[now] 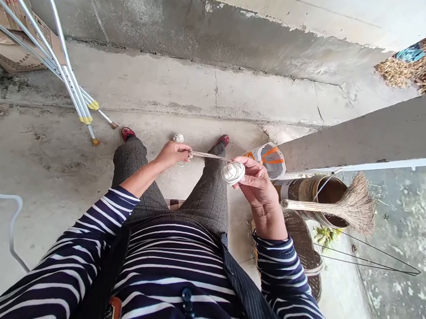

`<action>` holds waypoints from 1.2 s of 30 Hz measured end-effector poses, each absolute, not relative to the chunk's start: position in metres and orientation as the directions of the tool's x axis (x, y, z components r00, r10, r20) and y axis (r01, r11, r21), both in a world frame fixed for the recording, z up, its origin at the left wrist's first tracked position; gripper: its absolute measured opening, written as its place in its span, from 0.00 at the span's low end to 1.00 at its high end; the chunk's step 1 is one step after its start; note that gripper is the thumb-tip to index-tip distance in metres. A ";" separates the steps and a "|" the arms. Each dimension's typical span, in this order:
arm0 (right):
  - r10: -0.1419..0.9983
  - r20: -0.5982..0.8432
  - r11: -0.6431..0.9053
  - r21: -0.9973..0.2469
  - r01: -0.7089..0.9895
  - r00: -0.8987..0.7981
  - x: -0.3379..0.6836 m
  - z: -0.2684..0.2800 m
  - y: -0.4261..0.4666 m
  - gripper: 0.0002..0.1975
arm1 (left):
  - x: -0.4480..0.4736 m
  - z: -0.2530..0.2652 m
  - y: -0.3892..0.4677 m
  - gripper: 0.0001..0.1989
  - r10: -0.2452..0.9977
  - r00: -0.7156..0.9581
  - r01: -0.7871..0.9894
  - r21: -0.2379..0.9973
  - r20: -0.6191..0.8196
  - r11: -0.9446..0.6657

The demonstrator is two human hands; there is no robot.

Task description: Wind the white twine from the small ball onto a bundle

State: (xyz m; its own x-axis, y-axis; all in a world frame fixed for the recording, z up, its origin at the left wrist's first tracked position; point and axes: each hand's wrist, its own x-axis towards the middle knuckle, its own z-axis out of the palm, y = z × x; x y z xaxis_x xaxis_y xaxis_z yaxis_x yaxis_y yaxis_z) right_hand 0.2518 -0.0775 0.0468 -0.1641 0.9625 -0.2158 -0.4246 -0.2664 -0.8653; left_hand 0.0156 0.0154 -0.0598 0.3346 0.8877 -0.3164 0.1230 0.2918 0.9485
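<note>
In front of my knees, my right hand (256,182) grips a white ball of wound strips (233,173), with the fingers behind it and the thumb at its lower side. A pale, thin strip (211,155) runs level from the ball to my left hand (172,155). There the thumb and fingers pinch the strip, and a small tangle of it hangs just below the fingertips. Beyond my left hand, a second white ball (178,138) rests on the floor between my feet.
Metal crutches (71,82) lean at the left near cardboard boxes (26,49). At the right stand a bag (268,159), a bucket (326,193), a straw broom (359,203) and a dark woven basket (299,235). A white hose (17,213) lies at the left.
</note>
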 end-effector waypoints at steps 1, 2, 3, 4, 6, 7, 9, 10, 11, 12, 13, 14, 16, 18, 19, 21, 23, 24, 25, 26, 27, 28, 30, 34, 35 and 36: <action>0.963 -0.209 -0.262 -0.866 -0.425 -0.167 0.252 0.047 -0.078 0.21 | 0.015 -0.058 0.014 0.04 0.875 0.338 0.064 0.936 -0.346 0.345; 0.964 -0.202 -0.258 -0.868 -0.424 -0.173 0.253 0.047 -0.078 0.21 | 0.015 -0.054 0.014 0.04 0.865 0.344 0.023 0.924 -0.366 0.382; 0.965 -0.195 -0.253 -0.870 -0.423 -0.175 0.254 0.047 -0.078 0.21 | 0.014 -0.050 0.013 0.04 0.856 0.350 -0.008 0.912 -0.381 0.409; 0.966 -0.188 -0.246 -0.873 -0.420 -0.175 0.255 0.047 -0.079 0.21 | 0.013 -0.045 0.012 0.05 0.848 0.357 -0.030 0.903 -0.392 0.430; 0.970 -0.173 -0.229 -0.882 -0.412 -0.168 0.257 0.048 -0.079 0.21 | 0.011 -0.035 0.011 0.07 0.836 0.372 -0.052 0.890 -0.404 0.453; 0.972 -0.168 -0.221 -0.886 -0.407 -0.163 0.258 0.049 -0.079 0.21 | 0.010 -0.031 0.011 0.08 0.833 0.379 -0.059 0.888 -0.403 0.456; 0.974 -0.166 -0.216 -0.893 -0.395 -0.157 0.260 0.051 -0.080 0.21 | 0.009 -0.025 0.011 0.08 0.827 0.405 -0.074 0.887 -0.391 0.456; 0.974 -0.165 -0.214 -0.896 -0.389 -0.157 0.260 0.053 -0.081 0.21 | 0.009 -0.023 0.012 0.07 0.825 0.416 -0.081 0.888 -0.381 0.452; 0.974 -0.162 -0.211 -0.899 -0.384 -0.156 0.260 0.055 -0.081 0.21 | 0.010 -0.022 0.012 0.08 0.824 0.426 -0.079 0.892 -0.374 0.445; 0.975 -0.160 -0.208 -0.902 -0.378 -0.155 0.260 0.057 -0.082 0.21 | 0.011 -0.022 0.012 0.08 0.826 0.427 -0.060 0.900 -0.369 0.433; 0.976 -0.157 -0.204 -0.906 -0.372 -0.153 0.259 0.060 -0.083 0.21 | 0.013 -0.023 0.013 0.08 0.832 0.420 -0.019 0.913 -0.363 0.407; 0.976 -0.156 -0.203 -0.908 -0.366 -0.153 0.258 0.062 -0.084 0.21 | 0.015 -0.024 0.013 0.08 0.844 0.407 0.049 0.931 -0.350 0.362; 0.974 -0.158 -0.209 -0.908 -0.363 -0.165 0.256 0.066 -0.086 0.22 | 0.022 -0.025 0.011 0.08 0.884 0.374 0.233 0.951 -0.281 0.204; 0.971 -0.159 -0.216 -0.904 -0.370 -0.178 0.254 0.068 -0.088 0.23 | 0.028 -0.026 0.009 0.08 0.909 0.381 0.403 0.915 -0.168 0.001; 0.971 -0.157 -0.215 -0.902 -0.374 -0.180 0.253 0.069 -0.088 0.23 | 0.031 -0.025 0.008 0.08 0.910 0.396 0.461 0.884 -0.120 -0.084; 0.973 -0.152 -0.209 -0.901 -0.380 -0.175 0.253 0.070 -0.089 0.23 | 0.034 -0.022 0.006 0.10 0.907 0.417 0.527 0.829 -0.062 -0.186; 0.974 -0.149 -0.205 -0.900 -0.385 -0.171 0.255 0.070 -0.089 0.23 | 0.033 -0.017 0.006 0.12 0.911 0.409 0.572 0.792 -0.049 -0.214; 0.974 -0.148 -0.205 -0.898 -0.389 -0.170 0.256 0.070 -0.089 0.23 | 0.032 -0.015 0.007 0.12 0.919 0.392 0.595 0.775 -0.050 -0.212; 0.975 -0.148 -0.204 -0.896 -0.394 -0.168 0.257 0.070 -0.089 0.23 | 0.030 -0.013 0.007 0.12 0.926 0.374 0.620 0.756 -0.050 -0.210; 0.975 -0.150 -0.204 -0.894 -0.398 -0.164 0.258 0.069 -0.089 0.23 | 0.027 -0.011 0.008 0.11 0.934 0.354 0.647 0.733 -0.046 -0.209; 0.975 -0.153 -0.206 -0.892 -0.401 -0.161 0.258 0.069 -0.089 0.23 | 0.024 -0.010 0.009 0.11 0.941 0.337 0.675 0.707 -0.038 -0.213; 0.974 -0.157 -0.210 -0.891 -0.403 -0.161 0.257 0.067 -0.089 0.23 | 0.021 -0.010 0.010 0.11 0.946 0.324 0.696 0.684 -0.028 -0.219; 0.971 -0.169 -0.225 -0.887 -0.403 -0.172 0.254 0.065 -0.089 0.22 | 0.016 -0.013 0.012 0.11 0.952 0.306 0.706 0.672 -0.003 -0.224; 0.958 -0.185 -0.263 -0.873 -0.412 -0.219 0.243 0.066 -0.090 0.21 | 0.010 -0.028 0.018 0.11 0.966 0.259 0.569 0.810 -0.015 -0.140; 0.955 -0.184 -0.268 -0.868 -0.417 -0.231 0.241 0.067 -0.090 0.21 | 0.009 -0.032 0.020 0.12 0.966 0.255 0.529 0.842 -0.037 -0.107; 0.954 -0.179 -0.269 -0.865 -0.422 -0.242 0.239 0.069 -0.091 0.21 | 0.008 -0.036 0.021 0.13 0.965 0.256 0.495 0.866 -0.064 -0.074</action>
